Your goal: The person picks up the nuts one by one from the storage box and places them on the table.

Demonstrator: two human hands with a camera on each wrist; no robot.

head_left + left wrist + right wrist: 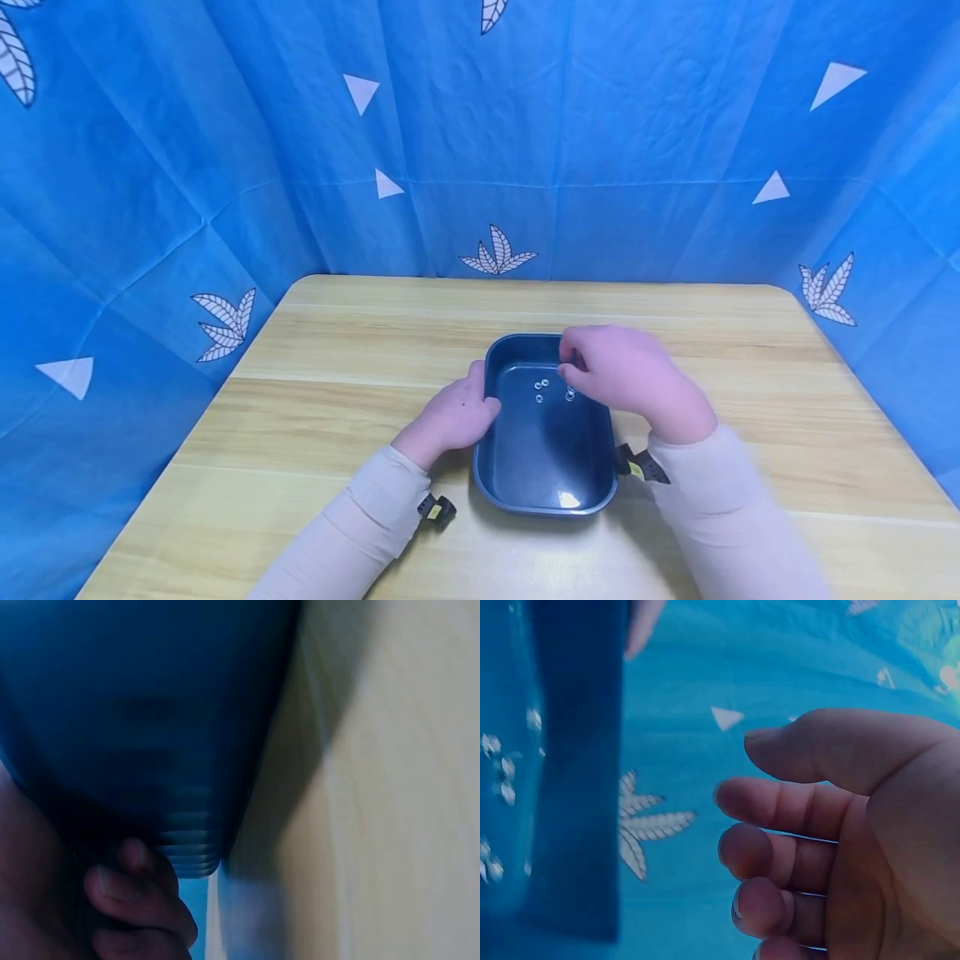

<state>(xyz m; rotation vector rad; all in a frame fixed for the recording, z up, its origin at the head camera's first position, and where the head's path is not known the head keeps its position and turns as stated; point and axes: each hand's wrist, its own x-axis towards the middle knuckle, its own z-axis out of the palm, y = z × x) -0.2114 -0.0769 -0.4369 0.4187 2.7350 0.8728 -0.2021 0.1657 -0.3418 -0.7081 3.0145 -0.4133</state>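
The left hand grips the left wall of the blue tray over the table; the right hand, loosely curled, seemingly empty, hangs above its far-right corner. Tilting from the left grip could slide the small shiny pieces inside.

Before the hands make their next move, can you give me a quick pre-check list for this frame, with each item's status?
1. Left hand steadying the blue tray: ok, its thumb lies over the left rim.
2. Small shiny rings inside the tray: ok, those visible lie toward its far end.
3. Right hand empty: ok, nothing shows between thumb and fingers in the right wrist view.
4. Far right corner unobstructed in the head view: not ok, the right hand covers it.
5. Exact ring count: cannot tell, that hand may hide some.
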